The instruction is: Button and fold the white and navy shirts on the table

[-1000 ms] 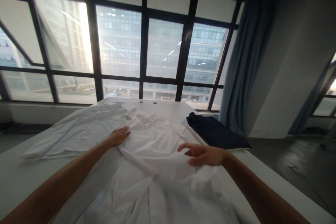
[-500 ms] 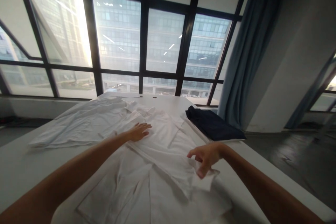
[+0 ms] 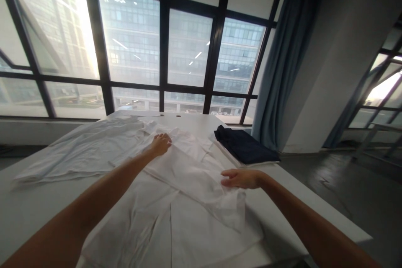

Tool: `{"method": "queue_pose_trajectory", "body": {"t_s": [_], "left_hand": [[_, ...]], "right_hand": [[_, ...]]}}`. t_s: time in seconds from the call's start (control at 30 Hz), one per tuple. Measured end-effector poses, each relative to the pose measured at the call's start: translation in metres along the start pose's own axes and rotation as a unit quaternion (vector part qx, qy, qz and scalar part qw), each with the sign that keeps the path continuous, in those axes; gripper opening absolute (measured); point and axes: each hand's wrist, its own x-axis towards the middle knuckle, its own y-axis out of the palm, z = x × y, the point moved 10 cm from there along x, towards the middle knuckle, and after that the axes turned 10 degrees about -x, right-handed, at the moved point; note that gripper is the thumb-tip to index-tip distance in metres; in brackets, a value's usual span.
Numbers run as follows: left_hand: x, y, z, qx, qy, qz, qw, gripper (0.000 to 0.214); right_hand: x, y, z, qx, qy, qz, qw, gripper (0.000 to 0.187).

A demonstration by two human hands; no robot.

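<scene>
A white shirt [image 3: 188,184] lies spread on the white table [image 3: 28,209], with a sleeve folded across its front. My left hand [image 3: 161,143] rests near the collar, fingers bent down onto the cloth. My right hand [image 3: 240,178] lies at the shirt's right edge with its fingers stretched flat on the folded sleeve. A second white garment [image 3: 84,150] lies flat to the left of the shirt.
A folded dark navy garment [image 3: 245,145] sits at the table's far right. Large black-framed windows [image 3: 163,50] stand behind the table, a blue-grey curtain [image 3: 282,71] hangs at their right. Dark floor [image 3: 345,192] lies beyond the table's right edge.
My left hand slid up the shirt towards the collar. My right hand let the pinched sleeve edge down and now lies flat on it. The view shifted slightly right.
</scene>
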Motion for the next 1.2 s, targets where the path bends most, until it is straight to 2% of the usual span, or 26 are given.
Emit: {"method": "queue_pose_trajectory", "body": {"t_s": [0.03, 0.1, 0.17, 0.27, 0.33, 0.4, 0.47, 0.57, 0.67, 0.73, 0.8, 0.9, 1.0, 1.1, 1.2], "left_hand": [[-0.006, -0.001, -0.015, -0.005, 0.015, -0.002, 1.0, 0.02], [-0.024, -0.003, -0.061, -0.033, 0.067, -0.005, 0.997, 0.019], [-0.05, 0.001, -0.118, -0.095, 0.128, 0.035, 0.987, 0.026], [-0.093, 0.007, -0.201, -0.19, 0.196, 0.099, 0.957, 0.042], [-0.112, 0.01, -0.236, -0.216, 0.195, 0.118, 0.949, 0.059], [-0.118, 0.014, -0.252, -0.216, 0.165, 0.126, 0.954, 0.07], [-0.116, 0.017, -0.255, -0.216, 0.127, 0.131, 0.959, 0.062], [-0.106, 0.014, -0.248, -0.246, 0.097, 0.128, 0.956, 0.034], [-0.097, 0.016, -0.228, -0.315, 0.056, 0.149, 0.936, 0.015], [-0.096, 0.029, -0.212, -0.394, -0.004, 0.203, 0.896, 0.008], [-0.096, 0.041, -0.2, -0.476, -0.062, 0.247, 0.842, 0.012], [-0.092, 0.046, -0.187, -0.58, -0.131, 0.26, 0.761, 0.019], [-0.087, 0.04, -0.183, -0.67, -0.162, 0.262, 0.675, 0.03], [-0.08, 0.028, -0.177, -0.714, -0.16, 0.256, 0.631, 0.047], [-0.077, 0.019, -0.167, -0.718, -0.161, 0.269, 0.622, 0.056]], "right_hand": [[0.003, -0.004, -0.009, -0.031, 0.02, -0.009, 0.999, 0.065], [0.004, -0.008, -0.021, -0.049, 0.033, 0.004, 0.998, 0.068], [-0.002, -0.005, -0.019, 0.004, -0.009, 0.056, 0.998, 0.077], [-0.024, 0.001, -0.001, 0.102, -0.109, 0.144, 0.978, 0.103], [-0.034, 0.001, 0.011, 0.122, -0.147, 0.154, 0.969, 0.107], [-0.034, -0.001, 0.021, 0.117, -0.171, 0.124, 0.971, 0.093], [-0.027, -0.007, 0.031, 0.104, -0.193, 0.073, 0.973, 0.073], [-0.012, -0.017, 0.036, 0.092, -0.197, 0.01, 0.976, 0.05], [0.001, -0.015, 0.032, 0.079, -0.168, 0.029, 0.982, 0.045], [0.005, -0.012, 0.031, 0.074, -0.157, 0.055, 0.983, 0.046], [0.007, -0.013, 0.031, 0.082, -0.153, 0.057, 0.983, 0.046], [0.009, -0.021, 0.032, 0.106, -0.154, 0.022, 0.982, 0.049], [0.011, -0.029, 0.035, 0.137, -0.173, -0.007, 0.975, 0.051], [0.012, -0.036, 0.043, 0.203, -0.228, -0.015, 0.952, 0.052], [0.013, -0.041, 0.053, 0.272, -0.279, -0.025, 0.92, 0.051]]}}
